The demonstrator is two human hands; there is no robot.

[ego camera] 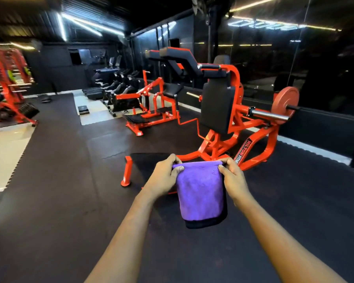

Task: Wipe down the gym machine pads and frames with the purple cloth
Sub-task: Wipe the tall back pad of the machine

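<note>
Dark floor mats (59, 180) spread under the red machine (251, 144), which stands just ahead of the person. Its black back pad (217, 107) sits upright in the middle of the machine, and a red plate (285, 101) hangs on the bar at the machine's right side. The purple cloth (200, 193) hangs folded, held up in front of the machine's low seat (147, 162). The left hand (166, 174) pinches the cloth's top left corner and the right hand (233, 176) pinches the top right, thumbs on the near face.

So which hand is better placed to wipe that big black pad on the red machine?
Probably the right hand: it and the left hand both pinch the purple cloth, but the pad stands ahead to the right.
</note>
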